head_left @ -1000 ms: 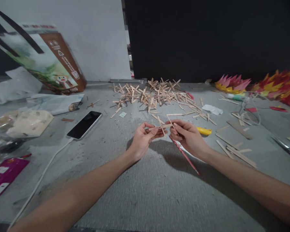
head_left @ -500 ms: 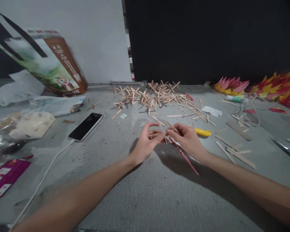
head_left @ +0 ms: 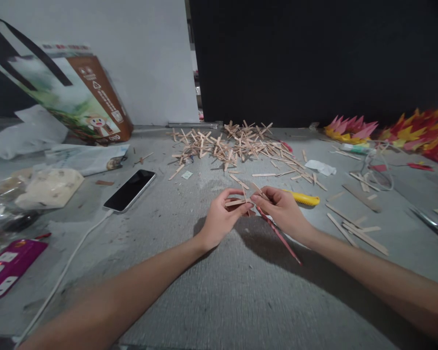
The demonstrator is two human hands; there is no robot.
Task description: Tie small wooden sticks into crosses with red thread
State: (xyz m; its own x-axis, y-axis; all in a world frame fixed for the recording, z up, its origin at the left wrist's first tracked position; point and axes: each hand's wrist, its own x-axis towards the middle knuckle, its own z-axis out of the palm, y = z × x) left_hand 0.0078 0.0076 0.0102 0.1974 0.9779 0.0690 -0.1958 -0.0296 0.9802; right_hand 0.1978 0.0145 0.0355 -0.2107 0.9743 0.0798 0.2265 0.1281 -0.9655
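My left hand point(head_left: 221, 218) pinches crossed wooden craft sticks point(head_left: 236, 202) between thumb and fingers, above the middle of the table. My right hand point(head_left: 282, 209) meets it at the fingertips, closed on the same crossed piece; one stick end pokes up beside its thumb. Below the right hand a thin red strip point(head_left: 286, 249) slants down to the right; its upper end is hidden by the fingers. Just beyond the right hand lies a yellow-handled tool point(head_left: 305, 199), partly covered by that hand.
A pile of crossed craft sticks point(head_left: 215, 146) lies at the back, with loose sticks point(head_left: 365, 236) at right. To the left are a phone point(head_left: 130, 190) on a white cable, a carrier bag point(head_left: 91, 102) and plastic packets point(head_left: 47, 188). Red and yellow pointed paper pieces point(head_left: 423, 133) stand far right.
My left fingers have shifted and curled slightly, and the crossed sticks now show more clearly, one lying nearly level. My right hand has barely moved.
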